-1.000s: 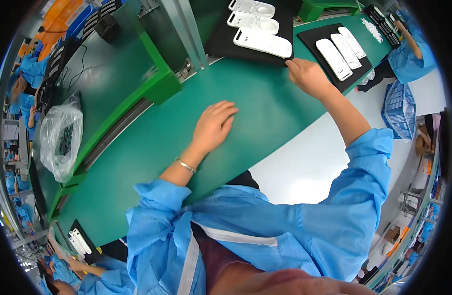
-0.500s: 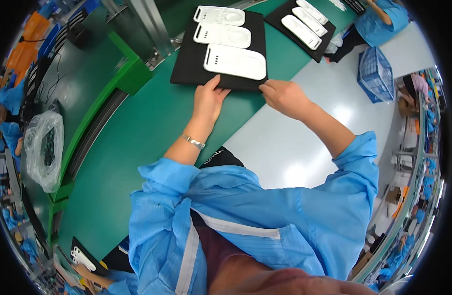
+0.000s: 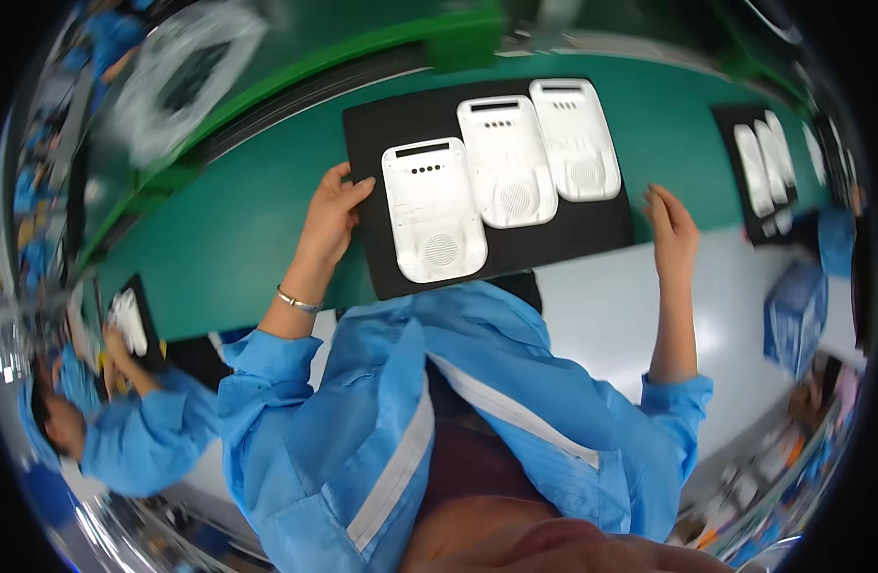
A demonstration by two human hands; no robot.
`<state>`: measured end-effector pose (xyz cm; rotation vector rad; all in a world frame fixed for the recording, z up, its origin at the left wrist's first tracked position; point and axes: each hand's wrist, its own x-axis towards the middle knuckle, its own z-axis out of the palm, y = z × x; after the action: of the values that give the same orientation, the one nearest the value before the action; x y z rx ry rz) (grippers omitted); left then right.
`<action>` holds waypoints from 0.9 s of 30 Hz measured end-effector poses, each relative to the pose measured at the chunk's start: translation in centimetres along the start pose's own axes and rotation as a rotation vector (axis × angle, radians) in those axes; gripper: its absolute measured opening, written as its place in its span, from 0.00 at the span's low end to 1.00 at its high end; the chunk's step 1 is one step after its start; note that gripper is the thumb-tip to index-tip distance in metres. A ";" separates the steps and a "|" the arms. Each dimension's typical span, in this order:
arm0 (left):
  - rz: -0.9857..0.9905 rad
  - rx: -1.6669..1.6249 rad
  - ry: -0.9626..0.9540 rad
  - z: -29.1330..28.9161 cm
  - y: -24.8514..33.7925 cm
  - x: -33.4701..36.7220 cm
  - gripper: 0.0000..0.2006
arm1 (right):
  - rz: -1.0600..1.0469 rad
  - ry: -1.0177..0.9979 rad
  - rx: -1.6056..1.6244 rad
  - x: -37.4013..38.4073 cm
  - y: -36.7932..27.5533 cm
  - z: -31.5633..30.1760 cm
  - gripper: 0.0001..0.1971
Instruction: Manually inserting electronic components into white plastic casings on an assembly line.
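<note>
A black board (image 3: pixel 592 234) lies on the green table in front of me. Three white plastic housings (image 3: pixel 434 210) rest on it side by side, each with a dark slot, a row of small holes and a round ribbed patch. My left hand (image 3: pixel 332 218) grips the board's left edge, thumb on top and the fingers partly hidden. Just off the right edge, my right hand (image 3: pixel 675 234) is raised with loosely bent fingers. Nothing shows in it, and it does not touch the board.
A green rail (image 3: pixel 296 81) runs along the table's far side, with a clear plastic bag (image 3: pixel 186 81) beyond it at left. Farther right lies another black board (image 3: pixel 735 158) with white housings. A co-worker (image 3: pixel 143 420) handles white parts at lower left. A blue crate (image 3: pixel 795 315) stands at right.
The view has swung round to the right, and the board now lies lengthwise before me. My right hand has let go of the board's edge; my left hand now holds its left side.
</note>
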<state>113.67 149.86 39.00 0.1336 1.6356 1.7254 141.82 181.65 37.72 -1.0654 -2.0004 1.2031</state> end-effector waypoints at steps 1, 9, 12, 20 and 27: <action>0.076 0.002 0.048 -1.0 0.3 -0.6 0.19 | -0.067 -0.036 -0.138 0.5 -0.1 0.0 0.11; 0.333 0.782 0.659 7.3 0.6 -6.0 0.16 | -0.450 -0.468 -0.009 10.2 -4.0 -4.6 0.08; 0.551 0.715 0.693 7.5 3.7 -5.7 0.13 | -0.669 -0.618 0.018 11.6 -9.9 -0.4 0.08; 1.035 1.217 0.595 9.5 14.6 2.6 0.10 | -1.304 -0.480 -0.030 13.9 -21.7 15.5 0.08; 0.648 1.649 0.532 5.5 17.7 9.2 0.16 | -1.342 -0.299 -0.414 16.2 -26.5 24.7 0.07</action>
<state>102.36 161.15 52.15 1.1108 3.2468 0.2316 105.02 177.02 51.83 0.4415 -2.4589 0.2022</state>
